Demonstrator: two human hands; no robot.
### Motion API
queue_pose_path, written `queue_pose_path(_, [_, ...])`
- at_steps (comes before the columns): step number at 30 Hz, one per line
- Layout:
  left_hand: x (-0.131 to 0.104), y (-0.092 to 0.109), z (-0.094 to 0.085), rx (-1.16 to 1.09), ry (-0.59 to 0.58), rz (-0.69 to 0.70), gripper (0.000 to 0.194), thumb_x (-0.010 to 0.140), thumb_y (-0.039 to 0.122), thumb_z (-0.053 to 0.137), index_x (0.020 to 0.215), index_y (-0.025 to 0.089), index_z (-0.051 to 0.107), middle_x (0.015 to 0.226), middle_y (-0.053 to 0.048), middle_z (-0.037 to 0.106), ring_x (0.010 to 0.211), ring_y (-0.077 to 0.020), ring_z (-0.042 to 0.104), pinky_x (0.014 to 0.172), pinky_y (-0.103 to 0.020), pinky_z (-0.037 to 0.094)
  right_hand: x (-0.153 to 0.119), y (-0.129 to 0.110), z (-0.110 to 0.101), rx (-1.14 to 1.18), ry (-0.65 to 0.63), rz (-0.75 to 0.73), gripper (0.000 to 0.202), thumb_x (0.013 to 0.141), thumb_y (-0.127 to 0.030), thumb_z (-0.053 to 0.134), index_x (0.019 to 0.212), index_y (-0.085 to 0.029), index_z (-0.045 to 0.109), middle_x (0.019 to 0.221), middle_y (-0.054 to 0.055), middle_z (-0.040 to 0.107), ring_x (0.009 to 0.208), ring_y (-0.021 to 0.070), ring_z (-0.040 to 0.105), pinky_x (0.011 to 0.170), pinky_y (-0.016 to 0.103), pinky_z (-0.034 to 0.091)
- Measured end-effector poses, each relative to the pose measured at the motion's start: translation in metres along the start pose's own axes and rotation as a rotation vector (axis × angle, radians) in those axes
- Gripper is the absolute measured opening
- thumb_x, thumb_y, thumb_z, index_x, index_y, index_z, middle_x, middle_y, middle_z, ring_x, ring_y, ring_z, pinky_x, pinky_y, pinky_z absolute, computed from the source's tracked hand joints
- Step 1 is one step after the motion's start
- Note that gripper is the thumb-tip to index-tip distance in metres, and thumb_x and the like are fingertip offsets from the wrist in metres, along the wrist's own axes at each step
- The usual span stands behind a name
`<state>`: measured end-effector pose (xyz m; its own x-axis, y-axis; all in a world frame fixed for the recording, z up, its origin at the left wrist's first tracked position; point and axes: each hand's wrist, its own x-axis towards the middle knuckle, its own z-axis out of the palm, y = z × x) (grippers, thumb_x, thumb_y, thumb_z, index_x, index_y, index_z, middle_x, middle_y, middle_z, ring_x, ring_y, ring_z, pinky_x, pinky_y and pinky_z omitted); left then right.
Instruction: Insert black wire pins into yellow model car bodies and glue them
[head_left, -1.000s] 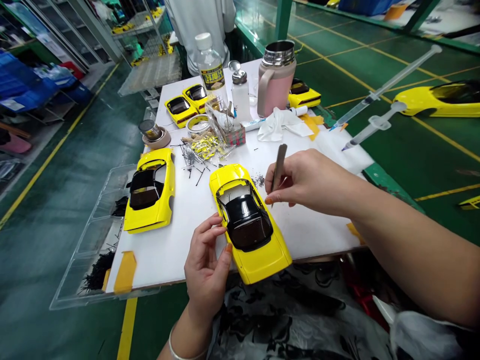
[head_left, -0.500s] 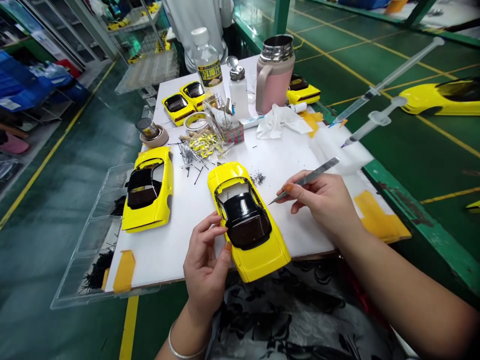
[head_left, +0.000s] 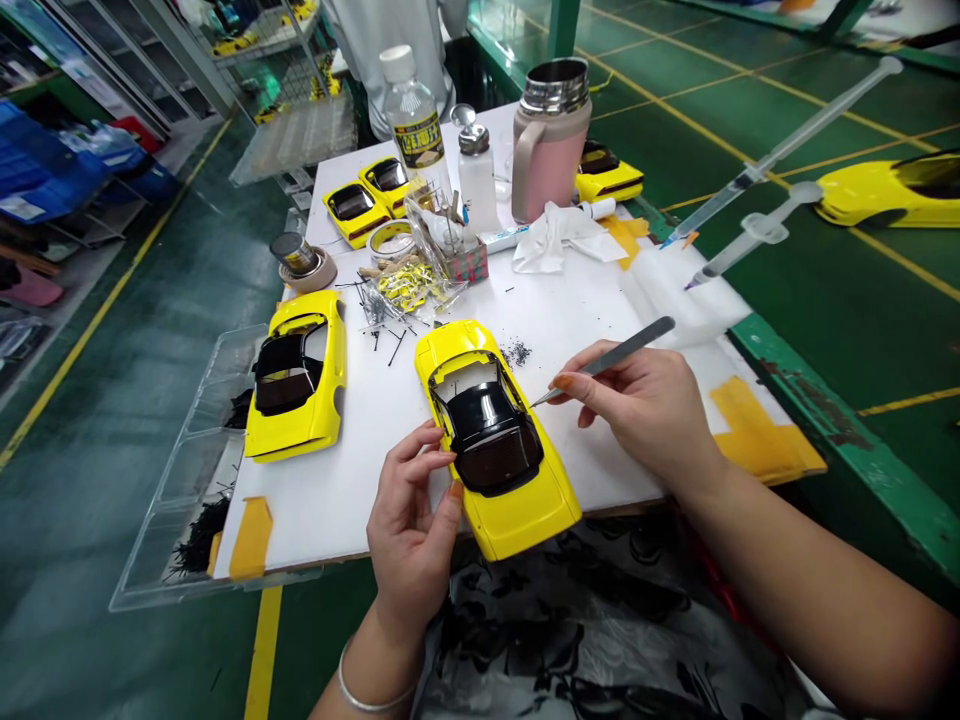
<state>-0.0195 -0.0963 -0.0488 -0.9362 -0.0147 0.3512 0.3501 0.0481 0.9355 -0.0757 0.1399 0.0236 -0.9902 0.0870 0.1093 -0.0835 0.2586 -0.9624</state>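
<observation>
The glossy yellow car shell (head_left: 517, 500), long and smoothly rounded, with a shiny black roof and dark see-through glass, lies aslant at the near edge of the white tabletop (head_left: 337, 510), between the two sets of fingers. The left hand (head_left: 412, 510) has its fingers curled along the shell's side, thumb and fingertips resting against the glossy surface. Opposite, the fingers of the right hand (head_left: 637, 400) pinch slim, tapering metal tweezers (head_left: 626, 350), whose fine point is close beside the shell's flank; I cannot tell whether it touches.

Just beyond the right fingers, tiny black grains (head_left: 517, 352) are scattered on the smooth white surface. Farther out from the left fingers sits a second yellow shell (head_left: 296, 390), beside a clear, thin-walled plastic tray (head_left: 154, 550) holding a tangle of black slivers. Beyond both hands are a crinkly clear bag (head_left: 412, 285) of yellow pieces, a crumpled white tissue (head_left: 559, 240) and a pink mug (head_left: 551, 150) with a shiny metal rim. Two slender translucent syringes (head_left: 780, 150) slope past the right fingers.
</observation>
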Motion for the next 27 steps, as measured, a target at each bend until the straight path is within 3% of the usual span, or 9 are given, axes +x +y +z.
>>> queue_pose_path(11, [0.0008,0.0005,0.0002,0.003,-0.011,0.013,0.029,0.094,0.009,0.065,0.118,0.024,0.07,0.136,-0.009,0.059,0.138,-0.0205,0.054,0.115,-0.032,0.049,-0.0024,-0.003,0.0043,-0.201,0.009,-0.139,0.015,0.084,-0.029,0.08,0.076,-0.018,0.074,0.058,-0.002,0.07,0.043,0.0104,0.061,0.044,0.021,0.042])
queue_pose_path(18, [0.0004,0.0012,-0.0008,0.018,-0.008,0.01,0.028,0.094,0.01,0.066,0.116,0.025,0.07,0.136,-0.009,0.059,0.138,-0.0212,0.055,0.115,-0.033,0.049,-0.0027,-0.0047,0.0049,-0.266,0.0,-0.214,0.012,0.085,-0.024,0.08,0.076,-0.018,0.074,0.065,-0.002,0.072,0.054,0.0111,0.065,0.053,0.022,0.046])
queue_pose_path(21, [0.0008,0.001,-0.0007,0.02,-0.005,0.007,0.027,0.093,0.01,0.066,0.116,0.024,0.071,0.137,-0.01,0.06,0.138,-0.0224,0.055,0.114,-0.034,0.05,-0.0035,-0.0041,0.0052,-0.263,0.001,-0.2,0.013,0.085,-0.026,0.08,0.076,-0.019,0.074,0.065,-0.001,0.072,0.052,0.0115,0.065,0.052,0.023,0.046])
queue_pose_path(27, [0.0003,0.001,-0.0014,0.032,-0.013,0.009,0.027,0.094,0.01,0.066,0.117,0.024,0.07,0.137,-0.01,0.059,0.138,-0.0227,0.055,0.113,-0.035,0.05,-0.0033,-0.0066,0.0019,-0.122,0.023,-0.046,0.029,0.082,-0.046,0.083,0.076,-0.018,0.074,0.065,0.002,0.074,0.044,0.0126,0.062,0.042,0.023,0.047])
